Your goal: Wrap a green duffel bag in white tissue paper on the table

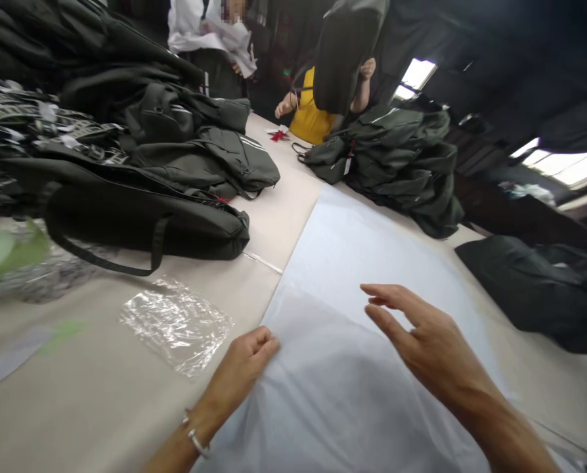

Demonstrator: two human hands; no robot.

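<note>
A pale blue-white sheet (352, 243) lies across the table, with a thin, wrinkled greyish-white sheet (343, 387) over its near part. My left hand (255, 351) is closed at the left edge of the wrinkled sheet, pinching it between thumb and fingers. Above the right part of that sheet is my right hand (412, 328), its thumb and fingers apart and nothing between them. A crumpled clear plastic bag (178, 325) rests on the table left of my left hand.
Dark bags (146, 210) are heaped at the left, and more dark bags (396, 164) lie at the back right. Another dark bundle (534, 282) sits at the right. Two people stand across the table (264, 203), one holding up a dark bag (345, 59).
</note>
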